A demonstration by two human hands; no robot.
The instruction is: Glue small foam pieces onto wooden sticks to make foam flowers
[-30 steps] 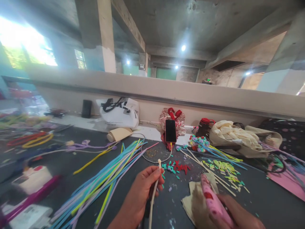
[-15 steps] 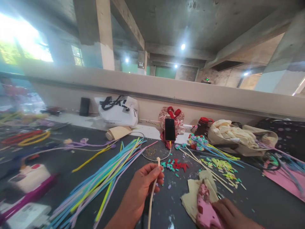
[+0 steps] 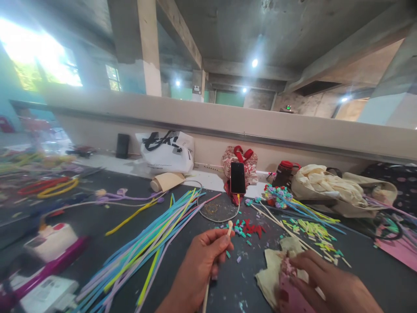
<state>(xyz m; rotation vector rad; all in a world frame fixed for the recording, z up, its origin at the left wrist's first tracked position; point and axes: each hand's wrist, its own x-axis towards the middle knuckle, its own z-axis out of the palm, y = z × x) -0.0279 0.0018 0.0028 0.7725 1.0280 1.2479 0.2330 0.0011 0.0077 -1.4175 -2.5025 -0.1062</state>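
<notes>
My left hand (image 3: 206,256) is closed, pinching a thin cream stem (image 3: 230,227) between thumb and fingers. Its pale, blunt tip pokes up above the fingertips, and the rest runs down below the palm. On a crumpled beige cloth (image 3: 269,274) lies a pink glue gun (image 3: 295,293), partly covered by my right hand (image 3: 322,278). That hand reaches over the gun's front part with bent fingers apart, fingertips at the stained nozzle end. No object shows between them. Red and teal bits (image 3: 252,228) are scattered beyond my left hand.
Long coloured fuzzy stems (image 3: 153,239) lie in a bundle on the left. A phone (image 3: 237,178) stands propped behind with a cable attached. Yellow-green pieces (image 3: 309,230) and a beaded bunch (image 3: 276,195) are at right. A white bag (image 3: 166,156) sits against the partition.
My right hand has moved forward and up from the glue gun's rear body to its nozzle end. My left hand still holds the stem. The view has shifted slightly left.
</notes>
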